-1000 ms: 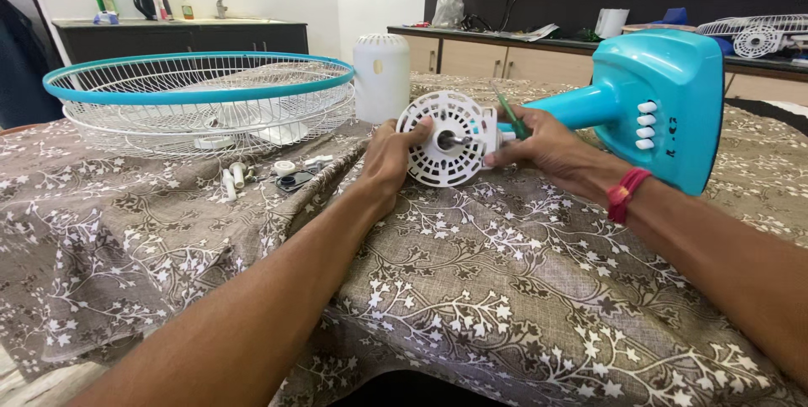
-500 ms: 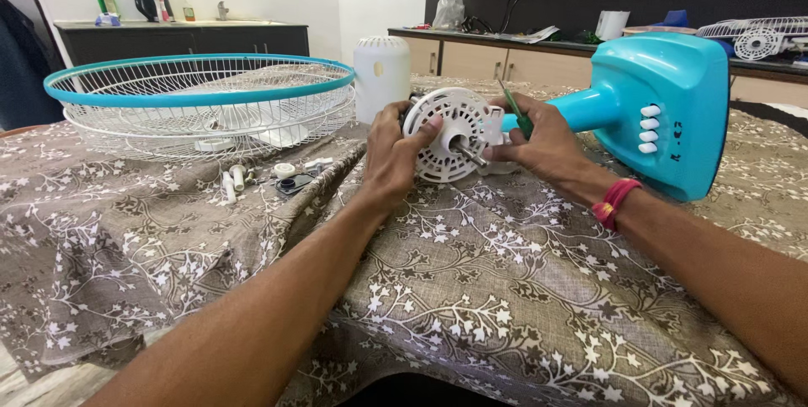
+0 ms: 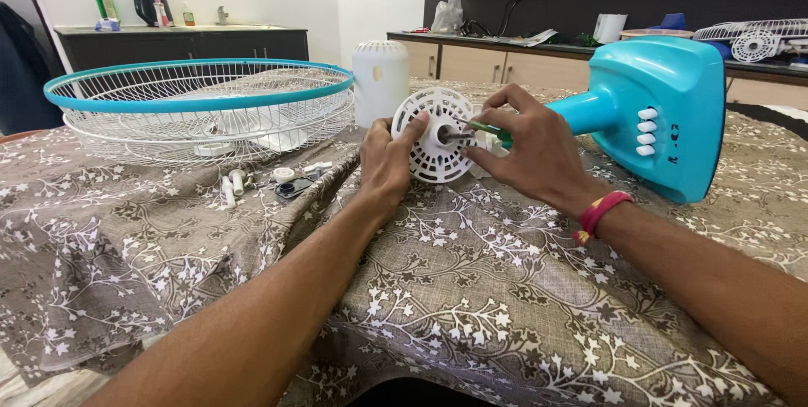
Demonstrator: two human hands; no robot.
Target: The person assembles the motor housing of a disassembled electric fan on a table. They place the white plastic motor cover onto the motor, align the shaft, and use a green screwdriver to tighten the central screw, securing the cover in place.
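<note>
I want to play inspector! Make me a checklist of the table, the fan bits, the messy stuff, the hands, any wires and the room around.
Surface: table covered with a brown flowery cloth.
Job's things: white round fan motor cover with a metal shaft in its middle; green screwdriver; blue fan base lying on its side.
Clutter: fan grille with a blue rim; white vented cap; small white parts on the cloth.
Grippers: left hand steadies the cover's rim; right hand holds the screwdriver near the shaft.
Cables: dark cable on the far counter.
Surroundings: counters, bottles, another grille.
</note>
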